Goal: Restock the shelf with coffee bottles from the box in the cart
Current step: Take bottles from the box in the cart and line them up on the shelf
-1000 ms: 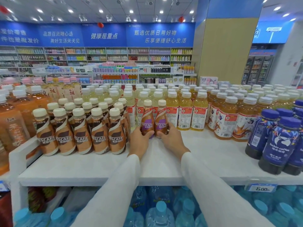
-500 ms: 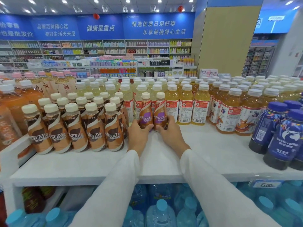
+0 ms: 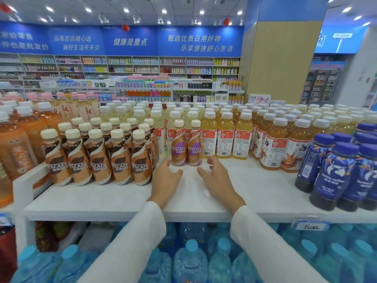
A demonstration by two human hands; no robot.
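- Coffee bottles (image 3: 179, 149): two purple-label ones stand upright mid-shelf, apparently placed.
- Left hand (image 3: 166, 178), right hand (image 3: 217, 178): fingers loose and spread, gripping nothing, fingertips just short of the bottle bases.
- Shelf (image 3: 122, 199): room towards the front edge; brown coffee row (image 3: 98, 160) to the left.
- Box, cart: out of view; more probably left to fetch.

Both arms reach forward from the near side in white sleeves (image 3: 130, 242), angling in toward each other. The left hand (image 3: 166, 181) is held palm down, its fingers (image 3: 164, 164) relaxed and pointing to the far side, thumb spread out to the right. The right hand (image 3: 219, 180) mirrors it just to the right, fingers loosely curved, thumb spread leftward. The hands are apart, thumbs facing across a small gap.
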